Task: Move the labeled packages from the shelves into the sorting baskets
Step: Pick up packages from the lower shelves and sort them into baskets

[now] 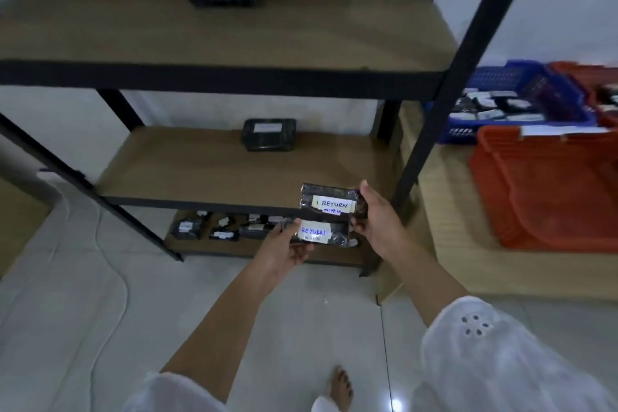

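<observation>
grip: left hand [284, 250] pinches lower package [322, 235], right hand [378, 221] seemingly upper package [329, 201].

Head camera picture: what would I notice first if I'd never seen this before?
Right in the middle are two dark packages with white RETURN labels: the right hand holds the upper package and the left hand holds the lower package, in front of the shelf rack. Off to the right sit a bright orange basket and, behind it, a blue basket already holding packages.

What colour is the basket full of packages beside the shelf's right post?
Blue; the basket shows in the head view.
</observation>
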Action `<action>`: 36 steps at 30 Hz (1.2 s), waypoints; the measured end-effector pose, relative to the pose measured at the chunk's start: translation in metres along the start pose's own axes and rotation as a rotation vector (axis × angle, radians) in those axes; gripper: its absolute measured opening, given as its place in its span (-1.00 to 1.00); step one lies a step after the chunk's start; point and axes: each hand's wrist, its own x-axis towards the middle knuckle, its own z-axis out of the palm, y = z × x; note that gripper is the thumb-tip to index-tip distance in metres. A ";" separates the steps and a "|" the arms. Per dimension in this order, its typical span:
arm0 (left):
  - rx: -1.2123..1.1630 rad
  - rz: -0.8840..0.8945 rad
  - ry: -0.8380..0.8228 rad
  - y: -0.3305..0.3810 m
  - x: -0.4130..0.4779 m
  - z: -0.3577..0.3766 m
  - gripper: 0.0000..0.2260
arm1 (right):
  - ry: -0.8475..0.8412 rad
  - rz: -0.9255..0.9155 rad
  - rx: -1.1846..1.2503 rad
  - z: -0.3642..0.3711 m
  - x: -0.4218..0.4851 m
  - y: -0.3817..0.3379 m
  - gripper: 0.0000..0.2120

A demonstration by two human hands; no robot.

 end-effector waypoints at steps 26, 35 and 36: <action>0.013 0.095 -0.209 -0.097 -0.112 0.372 -0.66 | 0.213 -0.210 0.183 -0.389 -0.102 -0.118 -0.72; 0.016 0.034 -0.287 -0.139 -0.101 0.539 -0.70 | 0.275 -0.185 0.268 -0.556 -0.082 -0.161 -0.64; 0.019 0.035 -0.292 -0.138 -0.095 0.554 -0.69 | 0.284 -0.183 0.292 -0.570 -0.077 -0.167 -0.64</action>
